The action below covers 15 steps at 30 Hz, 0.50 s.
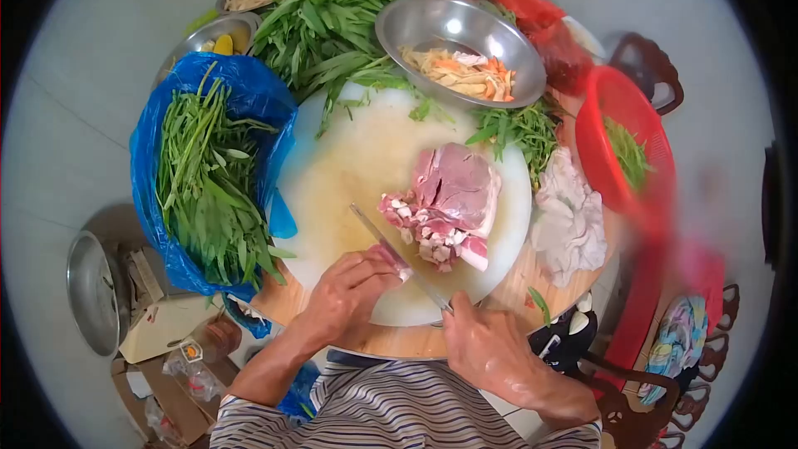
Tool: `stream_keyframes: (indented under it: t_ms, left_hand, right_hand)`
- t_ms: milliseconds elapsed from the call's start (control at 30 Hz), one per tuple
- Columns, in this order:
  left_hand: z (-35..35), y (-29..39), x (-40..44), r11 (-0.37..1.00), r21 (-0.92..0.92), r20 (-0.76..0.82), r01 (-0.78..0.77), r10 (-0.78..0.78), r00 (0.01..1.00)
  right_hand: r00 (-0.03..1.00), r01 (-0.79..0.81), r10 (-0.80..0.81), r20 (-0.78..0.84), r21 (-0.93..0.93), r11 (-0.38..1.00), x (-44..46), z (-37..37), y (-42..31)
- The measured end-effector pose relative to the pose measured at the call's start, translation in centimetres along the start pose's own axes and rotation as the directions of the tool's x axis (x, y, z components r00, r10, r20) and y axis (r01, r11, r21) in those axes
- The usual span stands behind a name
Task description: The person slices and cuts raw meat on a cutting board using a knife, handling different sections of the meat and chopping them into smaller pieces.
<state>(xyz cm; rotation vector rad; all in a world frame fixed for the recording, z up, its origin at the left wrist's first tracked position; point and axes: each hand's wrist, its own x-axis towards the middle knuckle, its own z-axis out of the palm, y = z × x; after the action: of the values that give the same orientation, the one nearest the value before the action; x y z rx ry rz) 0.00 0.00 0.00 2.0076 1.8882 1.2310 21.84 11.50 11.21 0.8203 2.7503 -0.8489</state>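
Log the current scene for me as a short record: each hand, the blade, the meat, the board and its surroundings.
Left hand: fingertips curled on a small meat piece
Right hand: gripping the knife, handle hidden
Blade: slanting up-left, beside the left fingertips
Large meat chunk: on the board, cut bits against it
Board: white, round
Left of board: blue bag of greens
Right: red basket

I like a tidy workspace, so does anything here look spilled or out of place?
Slightly: a lone leaf lies near the edge of the table, apart from the heaped greens, and leafy scraps stray onto the far side of the cutting board.
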Motion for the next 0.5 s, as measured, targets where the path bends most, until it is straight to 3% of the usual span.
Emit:
stream_keyframes:
  t_ms: [267, 500]
  left_hand:
    - [-0.3, 0.0, 0.4, 0.998, -0.067, 0.050, 0.010, -0.007, 0.999]
    - [-0.1, -0.1, 0.5, 0.998, -0.062, 0.079, 0.019, -0.014, 0.997]
  right_hand:
    - [0.998, 0.043, -0.043, 0.039, -0.003, 0.999, 0.3, 0.4, 0.3]
    - [0.991, -0.032, 0.033, 0.127, -0.008, 0.999, -2.4, -1.2, 0.2]
